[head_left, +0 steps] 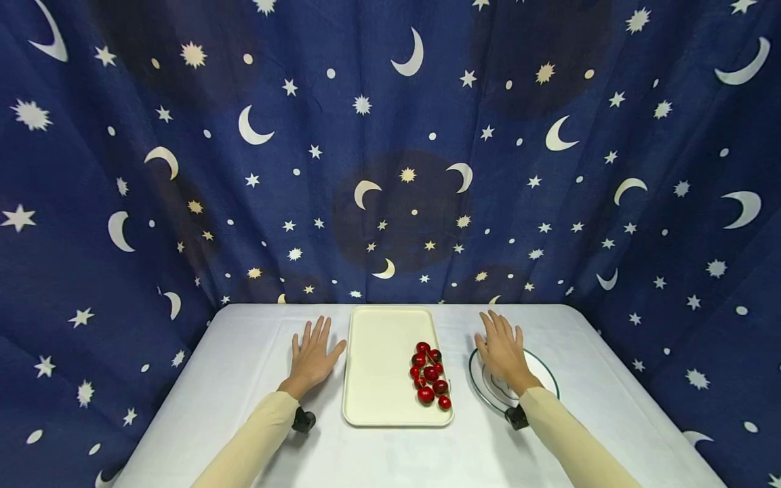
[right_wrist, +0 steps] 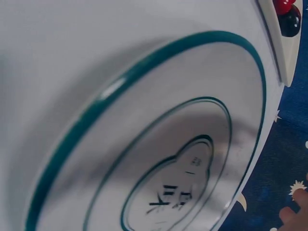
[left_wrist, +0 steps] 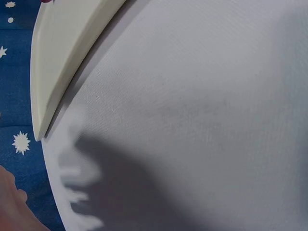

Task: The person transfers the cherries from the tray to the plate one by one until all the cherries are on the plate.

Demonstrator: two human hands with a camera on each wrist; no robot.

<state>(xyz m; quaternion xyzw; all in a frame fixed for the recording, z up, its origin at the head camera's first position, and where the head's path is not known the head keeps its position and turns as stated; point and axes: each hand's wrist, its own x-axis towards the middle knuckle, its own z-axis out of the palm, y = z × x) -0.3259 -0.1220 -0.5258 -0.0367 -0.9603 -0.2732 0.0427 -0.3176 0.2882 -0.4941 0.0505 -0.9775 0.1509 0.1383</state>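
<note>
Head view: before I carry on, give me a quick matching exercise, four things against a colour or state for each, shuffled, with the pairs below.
1. Tray
2. Cherries
3. Plate
4. Left hand

A. White with a green rim
B. Spread, holding nothing
C. Cream, rectangular
D. Red, clustered together

Pairs: 1-C; 2-D; 3-A; 4-B

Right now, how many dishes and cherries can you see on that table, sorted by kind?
Cream tray: 1
White plate with a green rim: 1
Red cherries: about 10, as some overlap in the bunch
Total: about 12
</note>
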